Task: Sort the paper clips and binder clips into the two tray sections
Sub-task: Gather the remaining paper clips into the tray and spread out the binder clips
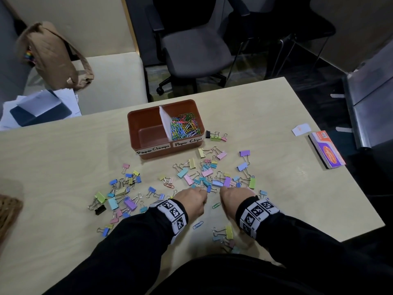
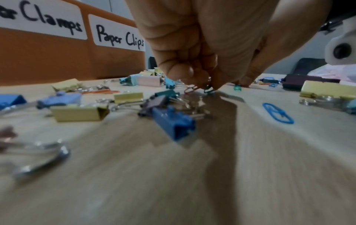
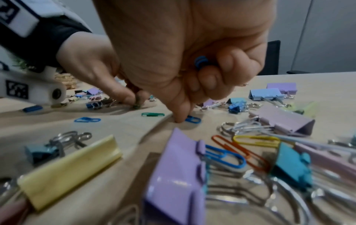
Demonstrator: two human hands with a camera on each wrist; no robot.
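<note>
Binder clips are left strewn on table | left hand is pinched round paper clips | right hand is curled round blue ones, collected for tray's filled right section.

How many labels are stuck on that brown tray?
2, both on the tray front: the Paper Clamps label on the left, the Paper Clips label on the right. The other sides are hidden.
</note>
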